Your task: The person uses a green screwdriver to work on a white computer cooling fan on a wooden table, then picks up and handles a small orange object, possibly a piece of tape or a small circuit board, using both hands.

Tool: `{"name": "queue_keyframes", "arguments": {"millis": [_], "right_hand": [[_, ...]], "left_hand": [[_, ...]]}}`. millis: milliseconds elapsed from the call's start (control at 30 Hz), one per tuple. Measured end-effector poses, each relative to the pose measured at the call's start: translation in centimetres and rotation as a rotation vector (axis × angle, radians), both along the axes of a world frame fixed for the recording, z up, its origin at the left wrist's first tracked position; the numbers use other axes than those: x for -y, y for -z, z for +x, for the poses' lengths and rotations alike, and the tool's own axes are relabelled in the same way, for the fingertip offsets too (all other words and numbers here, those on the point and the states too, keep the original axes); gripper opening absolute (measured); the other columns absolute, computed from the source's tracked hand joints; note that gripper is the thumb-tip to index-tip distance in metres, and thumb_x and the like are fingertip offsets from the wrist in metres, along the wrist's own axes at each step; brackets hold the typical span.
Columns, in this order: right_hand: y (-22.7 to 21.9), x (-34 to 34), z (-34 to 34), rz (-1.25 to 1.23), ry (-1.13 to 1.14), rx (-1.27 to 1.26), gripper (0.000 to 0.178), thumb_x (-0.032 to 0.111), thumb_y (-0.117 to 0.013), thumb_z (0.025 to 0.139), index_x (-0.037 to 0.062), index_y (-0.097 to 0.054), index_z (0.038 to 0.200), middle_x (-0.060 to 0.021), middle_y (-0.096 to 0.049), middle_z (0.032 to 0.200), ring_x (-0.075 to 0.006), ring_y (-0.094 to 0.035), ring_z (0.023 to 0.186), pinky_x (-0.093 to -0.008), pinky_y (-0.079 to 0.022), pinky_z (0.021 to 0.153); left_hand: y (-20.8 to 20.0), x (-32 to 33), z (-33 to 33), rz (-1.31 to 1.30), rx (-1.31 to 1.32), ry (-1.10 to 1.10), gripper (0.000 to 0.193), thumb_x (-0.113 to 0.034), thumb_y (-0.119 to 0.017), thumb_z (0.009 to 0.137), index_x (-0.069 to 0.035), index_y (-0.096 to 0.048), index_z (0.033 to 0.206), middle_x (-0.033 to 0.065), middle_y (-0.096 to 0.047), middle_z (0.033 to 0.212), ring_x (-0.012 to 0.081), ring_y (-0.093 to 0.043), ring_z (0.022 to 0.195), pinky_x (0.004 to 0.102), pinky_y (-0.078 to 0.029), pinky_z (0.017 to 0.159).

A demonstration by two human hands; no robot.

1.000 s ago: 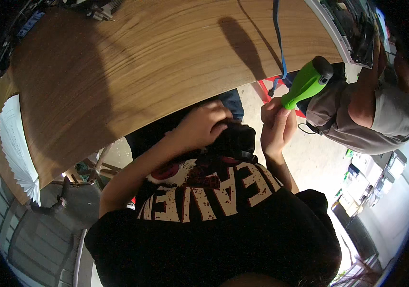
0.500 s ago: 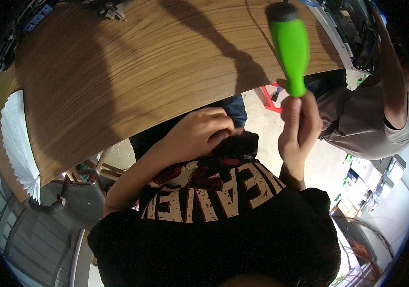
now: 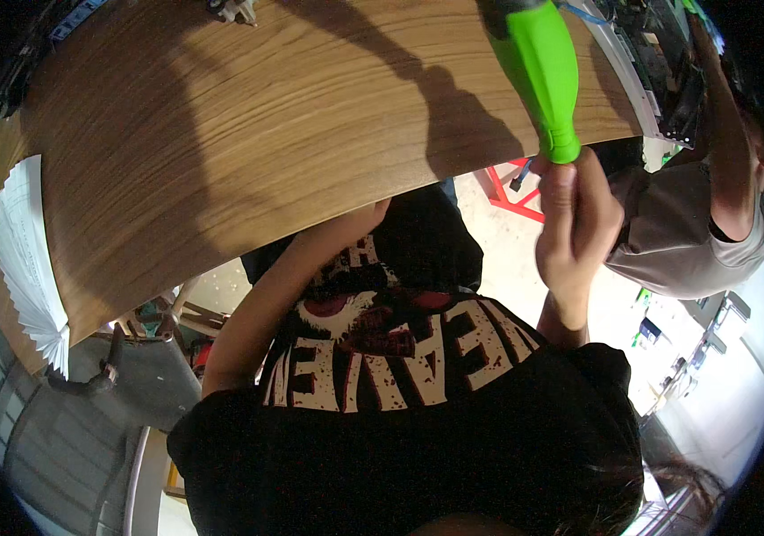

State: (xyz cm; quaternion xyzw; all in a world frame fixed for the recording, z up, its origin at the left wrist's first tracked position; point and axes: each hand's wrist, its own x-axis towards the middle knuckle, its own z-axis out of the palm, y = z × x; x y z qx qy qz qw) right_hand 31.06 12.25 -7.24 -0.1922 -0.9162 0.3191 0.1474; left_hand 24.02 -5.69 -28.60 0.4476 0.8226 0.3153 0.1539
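Observation:
My right hand (image 3: 581, 219) is raised at the right, near the table's front edge, with thumb and fingers closed round the narrow end of a bright green tool handle (image 3: 544, 85). It resembles a screwdriver's handle, but no shaft shows. The handle points up and away, its wide dark end cut off by the top of the picture. My left hand (image 3: 355, 223) is low at the table's front edge, in front of my black shirt. The tabletop hides its fingers, and whatever they may hold.
A wood-grain table (image 3: 292, 116) spans the front. A fanned white paper booklet (image 3: 25, 259) lies at its left end. Small metal plugs or connectors (image 3: 234, 11) lie at the far edge. Another person (image 3: 690, 223) sits at the right beside electronic equipment (image 3: 659, 80). A dark chair (image 3: 132, 380) stands at the left.
My left hand has moved forward and left from in front of my shirt, partly beneath the table's edge. My right hand has shifted slightly right, and the green handle looks larger and more tilted.

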Motion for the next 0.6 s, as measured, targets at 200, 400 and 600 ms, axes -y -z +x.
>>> {"name": "queue_keyframes", "arguments": {"millis": [200, 400, 600], "right_hand": [[0.1, -1.3, 0.7, -0.041, -0.058, 0.252, 0.016, 0.011, -0.050, 0.098, -0.0002, -0.057, 0.088, -0.0158, -0.052, 0.062, -0.0139, -0.052, 0.053, -0.0282, -0.040, 0.051], [0.2, -2.6, 2.1, -0.664, 0.035, 0.068, 0.032, 0.026, -0.041, 0.104, 0.0013, -0.055, 0.089, 0.0045, -0.039, 0.062, -0.0035, -0.030, 0.051, -0.0223, -0.023, 0.048], [3.7, -3.2, 4.7, -1.729, -0.282, -0.025, 0.036, 0.035, -0.047, 0.100, 0.0037, -0.050, 0.083, 0.0027, -0.036, 0.058, -0.0060, -0.031, 0.044, -0.0249, -0.023, 0.041]], "left_hand": [[3.1, -3.3, -0.1, 0.014, -0.460, -0.092, 0.047, -0.041, -0.059, 0.092, -0.006, -0.058, 0.123, 0.0162, -0.061, 0.119, 0.0326, -0.059, 0.110, 0.0430, -0.046, 0.094], [3.6, -3.2, 0.2, 0.078, -0.514, -0.090, 0.048, -0.041, -0.060, 0.091, -0.006, -0.058, 0.123, 0.0161, -0.062, 0.118, 0.0328, -0.059, 0.111, 0.0426, -0.045, 0.096], [-0.2, -2.1, -0.8, 0.151, 0.057, -0.012, 0.048, -0.042, -0.061, 0.090, -0.007, -0.059, 0.122, 0.0163, -0.062, 0.118, 0.0321, -0.059, 0.112, 0.0417, -0.045, 0.098]]}}
